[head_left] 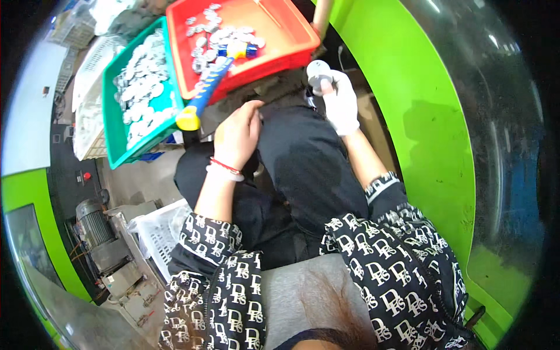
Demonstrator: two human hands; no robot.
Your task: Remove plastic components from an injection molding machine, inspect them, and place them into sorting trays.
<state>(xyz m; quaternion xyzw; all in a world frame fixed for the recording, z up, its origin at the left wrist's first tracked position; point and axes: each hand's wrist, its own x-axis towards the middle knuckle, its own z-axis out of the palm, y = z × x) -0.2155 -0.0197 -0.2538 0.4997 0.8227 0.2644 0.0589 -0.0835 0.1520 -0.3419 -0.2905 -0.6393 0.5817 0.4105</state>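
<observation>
My right hand (339, 104), in a white glove, is closed on a round silver metal disc (318, 71), held up beside the red tray's near right corner. A second, darker round face shows just below it; I cannot tell whether that is another disc. My left hand (236, 137) is bare, with a red string and a pale band at the wrist. It rests over my dark trousers (300, 157) near the knee, fingers stretched out and holding nothing. Nearest to it is a hammer (211, 86) with a blue and yellow handle, lying across the red tray's rim.
A red tray (265, 73) holds several loose metal discs (219, 41). Left of it, a green tray (111, 116) is heaped with more discs (142, 81). A bright green machine panel (431, 116) stands close on my right. At lower left are a motor (93, 224) and a white basket (160, 233).
</observation>
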